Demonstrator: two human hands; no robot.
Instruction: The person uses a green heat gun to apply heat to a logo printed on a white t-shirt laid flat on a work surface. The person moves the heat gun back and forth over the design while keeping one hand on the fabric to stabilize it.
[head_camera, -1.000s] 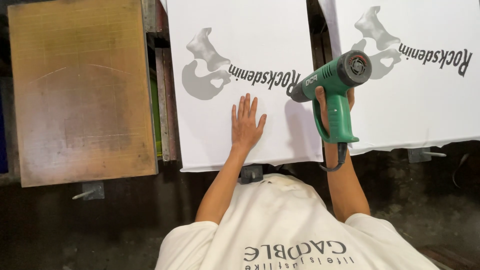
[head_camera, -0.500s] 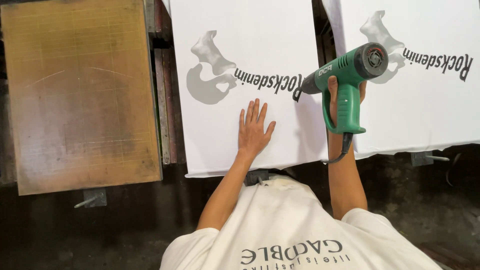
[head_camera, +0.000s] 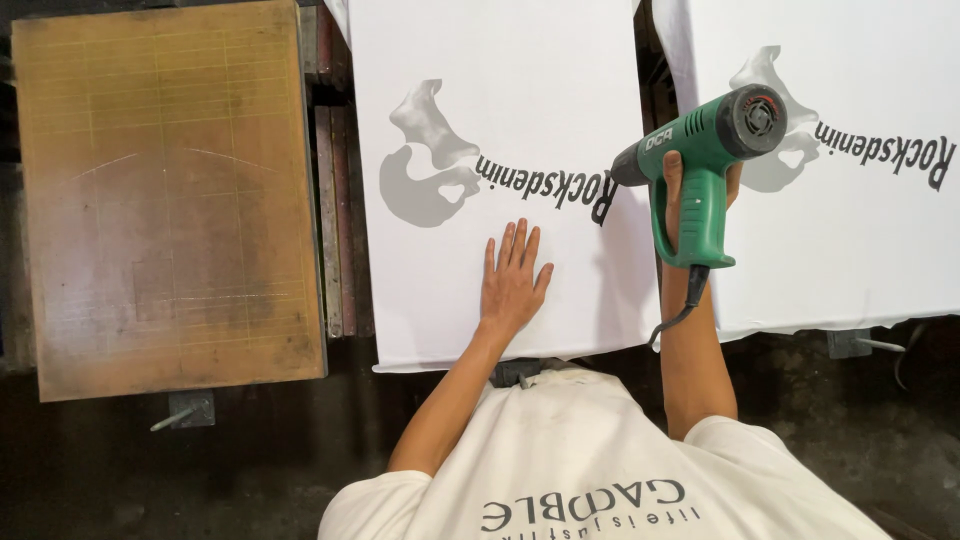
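Clamped around the handle of a green heat gun (head_camera: 700, 170), the right hand (head_camera: 690, 190) holds it over the gap between two white printed fabric panels, nozzle toward the middle panel (head_camera: 500, 70). Left hand (head_camera: 512, 285) lies flat, fingers spread, on that panel, below its black-and-grey print (head_camera: 480, 170). A bare brown board (head_camera: 160, 190) sits left.

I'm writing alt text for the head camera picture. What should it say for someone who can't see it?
Seen from above, a person presses the left hand flat on a white printed fabric stretched over a board, while the right hand aims a green heat gun at its grey and black print. A second printed fabric lies to the right and a bare brown board to the left.
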